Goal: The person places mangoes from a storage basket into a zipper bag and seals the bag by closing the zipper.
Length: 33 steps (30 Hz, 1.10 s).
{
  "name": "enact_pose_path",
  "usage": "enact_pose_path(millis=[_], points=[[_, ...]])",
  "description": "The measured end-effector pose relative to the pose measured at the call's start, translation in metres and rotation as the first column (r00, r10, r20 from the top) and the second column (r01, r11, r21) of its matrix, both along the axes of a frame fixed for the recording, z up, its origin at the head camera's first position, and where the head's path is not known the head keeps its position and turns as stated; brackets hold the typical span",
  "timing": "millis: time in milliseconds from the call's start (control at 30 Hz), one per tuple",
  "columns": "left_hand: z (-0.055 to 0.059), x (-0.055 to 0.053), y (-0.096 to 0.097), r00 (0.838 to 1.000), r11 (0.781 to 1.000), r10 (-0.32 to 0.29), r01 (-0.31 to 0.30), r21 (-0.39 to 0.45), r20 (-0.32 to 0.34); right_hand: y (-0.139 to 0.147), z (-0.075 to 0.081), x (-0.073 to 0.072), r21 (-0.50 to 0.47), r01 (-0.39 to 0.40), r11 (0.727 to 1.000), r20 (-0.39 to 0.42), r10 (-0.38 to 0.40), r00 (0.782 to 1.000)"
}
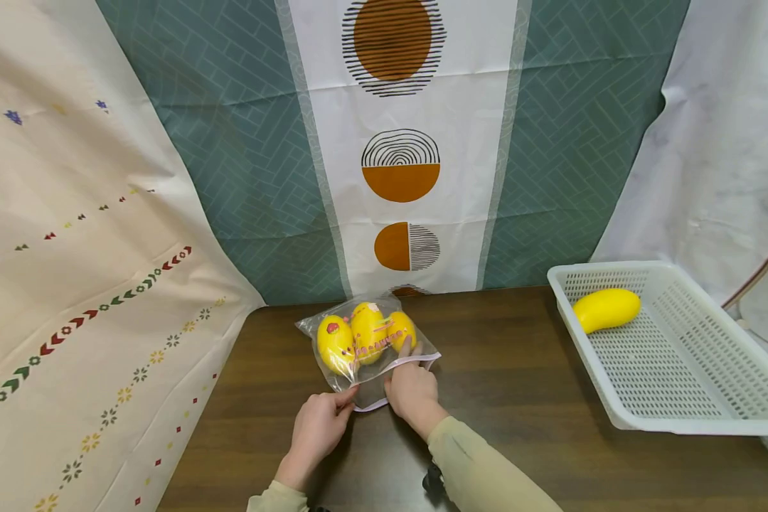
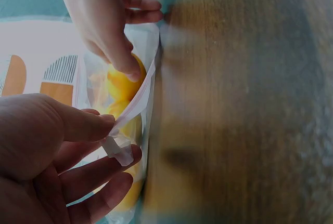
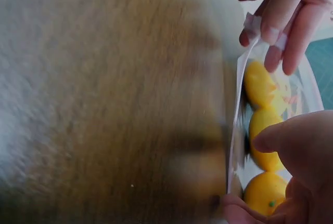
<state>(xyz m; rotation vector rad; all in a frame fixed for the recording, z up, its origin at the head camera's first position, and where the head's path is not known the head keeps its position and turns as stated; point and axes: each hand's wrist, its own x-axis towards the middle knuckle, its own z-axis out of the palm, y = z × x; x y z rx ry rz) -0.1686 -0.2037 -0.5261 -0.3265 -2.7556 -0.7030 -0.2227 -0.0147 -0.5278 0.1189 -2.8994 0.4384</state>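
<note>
A clear zip bag (image 1: pixel 372 384) lies on the table near the back cloth, printed with small red marks. Inside are three yellow lemon-like fruits, the left fruit (image 1: pixel 334 348), the middle fruit (image 1: pixel 366 323) and the right fruit (image 1: pixel 400 328). My left hand (image 1: pixel 320 421) pinches the left part of the bag's mouth between thumb and index finger; a white plastic tab (image 2: pixel 118 150) shows at its fingers. At the mouth's right side, my right hand (image 1: pixel 414 390) reaches over the rim with fingers extended near the right fruit. Its thumb (image 3: pixel 270 136) overlaps the fruits in the right wrist view.
A white perforated basket (image 1: pixel 640 419) stands at the right, with one yellow elongated fruit (image 1: pixel 608 309) inside. Behind the brown wooden table (image 1: pixel 499 370) hangs a patterned cloth (image 1: pixel 416 107). Another cloth (image 1: pixel 102 284) with embroidered flowers borders the left side.
</note>
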Motion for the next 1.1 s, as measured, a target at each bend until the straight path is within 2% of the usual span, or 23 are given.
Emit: enact_pose_path(millis=[200,433,700,1100], points=[[0.001,0.001,0.002,1.0,1.0,-0.009,0.009,0.003,0.024,0.002,0.001,-0.006,0.013,-0.001,1.0,0.044,0.001,0.999],[0.0,0.001,0.003,1.0,1.0,-0.017,0.018,-0.005,0.021,0.002,0.0,-0.013,0.028,-0.006,1.0,0.112,0.003,0.994],[0.0,0.001,0.004,0.999,1.0,-0.013,0.013,0.003,0.032,-0.001,-0.004,-0.02,0.08,0.004,0.997,0.127,-0.014,0.992],[0.002,0.001,0.001,0.999,1.0,0.011,-0.011,-0.003,0.041,0.0,0.001,-0.012,0.06,-0.03,0.998,0.107,0.023,0.994]])
